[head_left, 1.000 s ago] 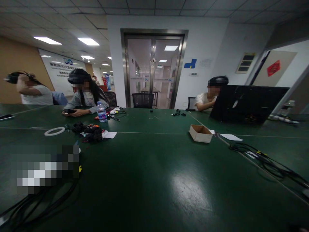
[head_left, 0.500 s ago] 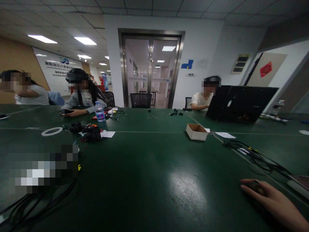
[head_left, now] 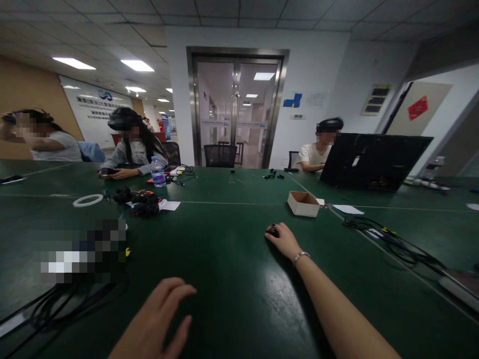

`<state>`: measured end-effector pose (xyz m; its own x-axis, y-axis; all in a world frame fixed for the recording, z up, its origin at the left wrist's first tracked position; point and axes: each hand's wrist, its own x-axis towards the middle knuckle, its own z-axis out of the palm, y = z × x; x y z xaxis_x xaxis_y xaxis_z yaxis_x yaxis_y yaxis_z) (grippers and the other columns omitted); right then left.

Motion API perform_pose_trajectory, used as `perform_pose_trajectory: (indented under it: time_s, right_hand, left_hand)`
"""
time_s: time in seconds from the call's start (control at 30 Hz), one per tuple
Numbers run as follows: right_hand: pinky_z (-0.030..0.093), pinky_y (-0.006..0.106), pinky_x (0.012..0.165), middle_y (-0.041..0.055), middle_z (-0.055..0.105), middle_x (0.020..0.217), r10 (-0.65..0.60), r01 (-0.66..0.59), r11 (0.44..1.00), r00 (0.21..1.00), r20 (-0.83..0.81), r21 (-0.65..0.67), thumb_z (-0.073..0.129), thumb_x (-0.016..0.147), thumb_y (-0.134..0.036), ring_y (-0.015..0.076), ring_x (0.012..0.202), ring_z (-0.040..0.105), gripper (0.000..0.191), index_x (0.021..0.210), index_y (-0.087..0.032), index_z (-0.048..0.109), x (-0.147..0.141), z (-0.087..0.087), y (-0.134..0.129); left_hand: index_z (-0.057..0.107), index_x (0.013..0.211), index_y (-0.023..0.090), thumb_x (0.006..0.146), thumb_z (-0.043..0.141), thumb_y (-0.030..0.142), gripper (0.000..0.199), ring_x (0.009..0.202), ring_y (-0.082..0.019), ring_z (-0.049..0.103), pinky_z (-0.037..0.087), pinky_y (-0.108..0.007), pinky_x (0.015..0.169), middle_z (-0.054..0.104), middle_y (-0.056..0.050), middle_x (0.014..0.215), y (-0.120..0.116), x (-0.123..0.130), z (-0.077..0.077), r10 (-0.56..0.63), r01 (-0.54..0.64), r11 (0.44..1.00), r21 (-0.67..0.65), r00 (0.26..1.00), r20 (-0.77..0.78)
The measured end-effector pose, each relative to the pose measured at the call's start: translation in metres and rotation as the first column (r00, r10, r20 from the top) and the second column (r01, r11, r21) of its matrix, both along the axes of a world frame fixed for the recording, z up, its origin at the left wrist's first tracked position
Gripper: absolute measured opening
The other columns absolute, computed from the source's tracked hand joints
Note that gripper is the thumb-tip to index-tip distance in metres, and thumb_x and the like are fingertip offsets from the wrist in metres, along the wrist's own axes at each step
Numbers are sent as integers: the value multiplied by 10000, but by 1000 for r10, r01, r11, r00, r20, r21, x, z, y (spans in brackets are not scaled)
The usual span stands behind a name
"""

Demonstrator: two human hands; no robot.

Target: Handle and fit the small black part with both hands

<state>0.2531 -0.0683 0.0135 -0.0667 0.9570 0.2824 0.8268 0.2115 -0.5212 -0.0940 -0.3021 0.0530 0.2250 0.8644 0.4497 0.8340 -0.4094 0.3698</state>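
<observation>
A small dark rounded object with a stubby round top (head_left: 274, 230) sits in the fingers of my right hand (head_left: 285, 240), over the middle of the green table (head_left: 224, 239); its exact kind is too small to make out. On that wrist is a silver bracelet. At the lower left, my left hand (head_left: 160, 314) is held over the near part of the table, thumb and fingers apart, with nothing in it. Beyond my right hand stands an open cardboard box (head_left: 304, 205).
Black cables (head_left: 396, 244) lie at the right, more cables (head_left: 60, 304) at the near left. A white ring (head_left: 88, 200), a tangle of black gear (head_left: 144, 202) and a water bottle (head_left: 157, 174) are farther left. Several people sit across the table, one behind a black monitor (head_left: 374, 159).
My right hand has moved left and forward with the small dark object, from the right edge to mid-table. My left hand has come into view at the bottom left.
</observation>
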Motion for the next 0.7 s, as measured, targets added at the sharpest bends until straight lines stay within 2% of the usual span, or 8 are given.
perform_pose_trajectory:
  time_s: [0.07,0.13,0.2,0.27,0.33,0.4,0.57,0.7]
  right_hand:
    - [419,270,811,68,557,901,28,-28,1000,999,26,-1,652,780,-271,193,869,556,175,902,-150,686,-35,-1,11]
    - [401,273,831,74,566,937,33,-33,999,998,58,-1,655,797,-292,200,909,545,182,920,-162,687,-68,-1,18]
    - [390,294,836,93,571,989,-16,17,1000,994,108,-10,627,827,-335,222,948,535,226,971,-168,678,-93,0,21]
    - [385,327,823,110,568,1049,-59,65,997,982,177,-30,567,867,-346,252,985,527,266,1060,-180,646,-108,1,22]
    - [380,342,803,108,567,1082,-52,66,996,971,233,-54,497,904,-303,263,998,529,268,1126,-201,605,-114,3,23]
    - [375,344,791,102,573,1087,-27,48,996,964,266,-71,443,923,-245,258,995,535,267,1149,-212,581,-114,4,25]
    - [364,347,788,113,571,1121,-14,37,997,943,333,-63,361,952,-179,250,1019,529,291,1141,-201,581,-111,3,28]
    - [362,353,774,99,584,1095,-17,32,998,962,274,-48,390,950,-245,254,995,542,269,1146,-231,574,-112,2,29]
  left_hand:
    - [489,1253,350,836,525,282,424,1095,-218,531,462,-345,956,516,-22,1260,29,32,4,-206,191,964,-183,977,-64]
    - [474,1273,327,841,494,248,439,1141,-233,492,414,-387,1000,491,-36,1287,68,62,8,-269,249,939,-237,962,-54]
    - [456,1291,296,837,489,236,459,1165,-249,461,379,-417,1016,474,-63,1293,115,89,10,-193,190,960,-208,981,5]
    - [464,1279,235,832,492,233,447,1174,-265,449,361,-428,1018,475,-106,1267,163,111,9,-44,70,975,-211,991,125]
    - [454,1286,192,823,502,225,467,1173,-286,449,354,-448,1013,464,-145,1252,205,128,4,123,-65,975,-214,956,266]
    - [453,1292,220,818,517,221,478,1141,-280,474,365,-449,997,469,-136,1231,233,141,-6,185,-110,973,-201,895,405]
    - [625,1014,240,857,468,204,225,996,-214,548,428,-378,923,554,-76,1049,256,148,-39,100,-52,994,-100,814,572]
    - [635,934,226,826,462,101,239,922,-176,563,448,-335,885,578,-55,976,262,140,-50,20,-1,999,-34,813,581]
